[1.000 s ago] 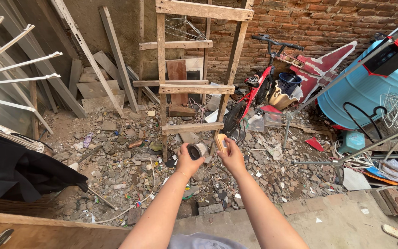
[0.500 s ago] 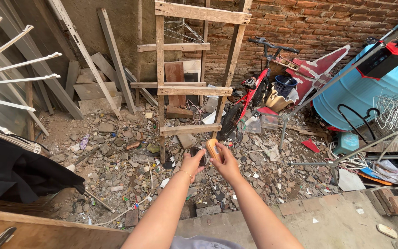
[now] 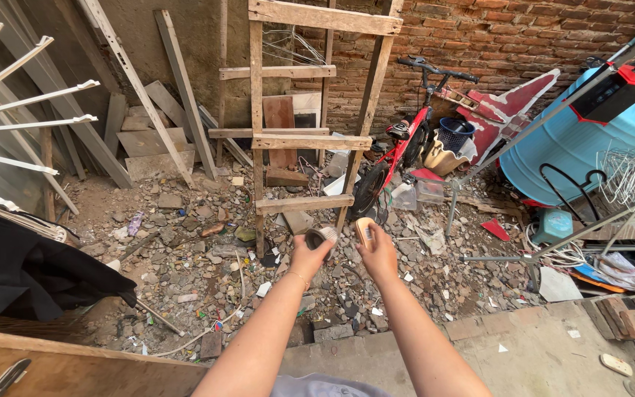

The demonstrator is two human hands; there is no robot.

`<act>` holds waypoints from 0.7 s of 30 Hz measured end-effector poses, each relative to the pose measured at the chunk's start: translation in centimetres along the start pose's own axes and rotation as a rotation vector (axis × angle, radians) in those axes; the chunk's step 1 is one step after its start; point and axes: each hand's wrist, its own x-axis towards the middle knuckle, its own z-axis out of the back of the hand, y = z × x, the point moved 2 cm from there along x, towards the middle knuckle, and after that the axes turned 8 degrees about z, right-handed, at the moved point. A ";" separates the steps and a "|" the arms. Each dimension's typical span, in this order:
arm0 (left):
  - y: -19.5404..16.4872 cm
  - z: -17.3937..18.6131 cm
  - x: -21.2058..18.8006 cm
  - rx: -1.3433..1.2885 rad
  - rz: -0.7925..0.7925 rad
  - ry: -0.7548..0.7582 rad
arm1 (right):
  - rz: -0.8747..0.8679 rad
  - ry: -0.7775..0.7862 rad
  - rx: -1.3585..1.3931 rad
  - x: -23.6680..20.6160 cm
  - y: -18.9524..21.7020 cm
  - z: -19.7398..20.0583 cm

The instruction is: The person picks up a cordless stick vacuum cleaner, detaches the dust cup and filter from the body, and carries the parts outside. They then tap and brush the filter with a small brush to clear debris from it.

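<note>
Head view: small grey cylindrical cup [image 3: 321, 237], open-mouthed.

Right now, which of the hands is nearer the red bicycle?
Right. The right hand is just below-left of the red bicycle's front wheel; the left hand is farther left, under the wooden ladder.

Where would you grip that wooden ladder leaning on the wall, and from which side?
Probably the two side rails of the wooden ladder, just above the lowest rung, coming from the front. It leans away toward the brick wall, so the rails face the left hand and right hand; both already hold small items.
</note>
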 end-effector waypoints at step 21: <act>0.1 -1.9 0.7 0.377 -0.045 -0.108 | -0.187 0.036 0.342 -0.7 0.9 1.1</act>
